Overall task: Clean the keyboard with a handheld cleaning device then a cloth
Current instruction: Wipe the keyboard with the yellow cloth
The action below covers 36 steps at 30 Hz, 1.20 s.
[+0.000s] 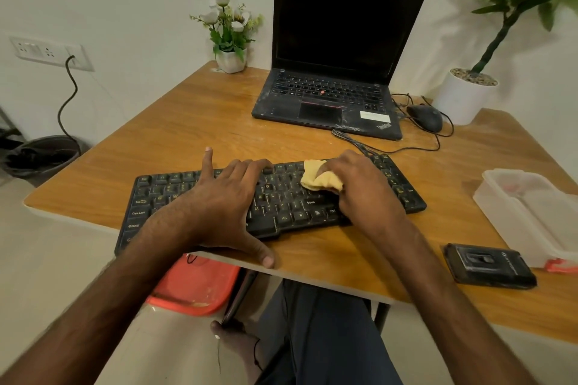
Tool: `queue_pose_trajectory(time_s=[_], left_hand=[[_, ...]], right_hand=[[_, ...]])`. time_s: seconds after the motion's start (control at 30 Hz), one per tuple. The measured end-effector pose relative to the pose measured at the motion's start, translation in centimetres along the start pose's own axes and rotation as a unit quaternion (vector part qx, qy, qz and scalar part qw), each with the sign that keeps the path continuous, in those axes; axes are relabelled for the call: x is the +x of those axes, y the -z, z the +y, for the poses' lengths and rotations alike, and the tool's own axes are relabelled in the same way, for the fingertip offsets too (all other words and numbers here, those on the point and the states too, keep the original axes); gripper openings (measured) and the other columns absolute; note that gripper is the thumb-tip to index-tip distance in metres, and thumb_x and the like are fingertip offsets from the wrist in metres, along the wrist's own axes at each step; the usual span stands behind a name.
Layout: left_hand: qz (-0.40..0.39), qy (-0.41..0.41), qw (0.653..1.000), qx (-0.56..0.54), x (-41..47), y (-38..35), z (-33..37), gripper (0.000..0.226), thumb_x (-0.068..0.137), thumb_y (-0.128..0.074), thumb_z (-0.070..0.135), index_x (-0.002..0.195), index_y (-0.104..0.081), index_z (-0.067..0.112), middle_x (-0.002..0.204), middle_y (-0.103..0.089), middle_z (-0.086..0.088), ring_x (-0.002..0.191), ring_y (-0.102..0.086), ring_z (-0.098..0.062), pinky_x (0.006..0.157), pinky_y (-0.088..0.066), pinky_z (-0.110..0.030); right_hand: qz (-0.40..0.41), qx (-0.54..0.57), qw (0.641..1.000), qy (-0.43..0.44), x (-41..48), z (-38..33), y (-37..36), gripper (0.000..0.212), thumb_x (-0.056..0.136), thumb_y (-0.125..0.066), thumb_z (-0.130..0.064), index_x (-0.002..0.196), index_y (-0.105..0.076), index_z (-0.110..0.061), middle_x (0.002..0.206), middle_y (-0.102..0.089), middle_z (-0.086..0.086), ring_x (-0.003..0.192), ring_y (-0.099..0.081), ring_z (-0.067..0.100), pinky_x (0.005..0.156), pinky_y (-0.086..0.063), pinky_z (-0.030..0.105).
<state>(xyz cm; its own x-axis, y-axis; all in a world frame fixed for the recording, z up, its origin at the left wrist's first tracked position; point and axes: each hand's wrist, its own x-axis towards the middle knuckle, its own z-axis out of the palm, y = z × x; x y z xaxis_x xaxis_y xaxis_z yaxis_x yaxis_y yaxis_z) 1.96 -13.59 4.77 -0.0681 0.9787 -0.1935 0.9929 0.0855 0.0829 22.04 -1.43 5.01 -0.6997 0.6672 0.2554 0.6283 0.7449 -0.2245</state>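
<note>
Near the counter's (312,262) front edge, the left hand (225,200) lies flat, bracing the stiff keyboard (291,212), while the right hand (359,187) clamps the soft, bunched cloth (319,180).

right hand (359,184) pressing cloth (319,180), keyboard (281,203)
</note>
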Motion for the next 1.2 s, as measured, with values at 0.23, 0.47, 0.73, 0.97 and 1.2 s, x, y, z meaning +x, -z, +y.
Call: queue_pose_trajectory(time_s=[0.23,0.47,0.73,0.97,1.2], left_hand=[[-0.003,0.003,1.0,0.004,-0.1,0.1,0.2,0.155,0.047,-0.063,0.094,0.157,0.011,0.015,0.167,-0.008,-0.002,0.154,-0.006,-0.02,0.113,0.022,-0.066],[-0.001,-0.001,1.0,0.0,-0.1,0.1,0.1,0.155,0.044,-0.061,0.094,0.157,0.011,0.015,0.167,-0.009,-0.002,0.154,-0.007,-0.019,0.113,0.023,-0.066],[0.008,0.001,1.0,-0.001,-0.3,-0.1,0.1,0.154,0.045,-0.061,0.095,0.157,0.008,0.016,0.165,-0.014,-0.002,0.153,-0.011,-0.019,0.112,0.024,-0.066],[0.007,-0.003,1.0,-0.008,-0.3,0.1,0.2,0.152,0.047,-0.063,0.093,0.155,0.01,0.017,0.165,-0.012,-0.002,0.153,-0.009,-0.019,0.111,0.026,-0.065],[0.007,0.003,1.0,-0.006,-0.3,0.0,0.2,0.154,0.045,-0.062,0.094,0.156,0.009,0.014,0.165,-0.014,-0.003,0.153,-0.012,-0.02,0.111,0.026,-0.066]], right_hand=[[-0.06,0.048,0.989,0.123,-1.4,-2.2,-0.1,0.042,0.091,-0.059,-0.003,0.126,-0.058,-0.028,0.13,-0.049,-0.01,0.124,-0.038,0.007,0.105,-0.026,0.02],[-0.028,0.004,0.999,0.045,-0.9,-1.5,0.1,0.045,0.09,-0.061,-0.007,0.131,-0.053,-0.024,0.132,-0.049,-0.007,0.127,-0.039,0.011,0.109,-0.03,0.027],[-0.02,0.005,0.996,0.086,-0.2,-0.7,0.3,0.041,0.093,-0.059,-0.008,0.129,-0.058,-0.028,0.122,-0.048,-0.007,0.111,-0.034,0.004,0.101,-0.031,0.022],[-0.082,0.058,0.977,0.188,-1.6,-2.8,-0.3,0.047,0.086,-0.065,0.0,0.127,-0.059,-0.02,0.131,-0.052,-0.001,0.122,-0.043,0.015,0.103,-0.035,0.028],[-0.012,-0.028,0.998,0.046,0.9,-1.2,-0.3,0.044,0.092,-0.06,-0.01,0.134,-0.051,-0.021,0.13,-0.05,-0.003,0.121,-0.042,0.013,0.104,-0.034,0.028]])
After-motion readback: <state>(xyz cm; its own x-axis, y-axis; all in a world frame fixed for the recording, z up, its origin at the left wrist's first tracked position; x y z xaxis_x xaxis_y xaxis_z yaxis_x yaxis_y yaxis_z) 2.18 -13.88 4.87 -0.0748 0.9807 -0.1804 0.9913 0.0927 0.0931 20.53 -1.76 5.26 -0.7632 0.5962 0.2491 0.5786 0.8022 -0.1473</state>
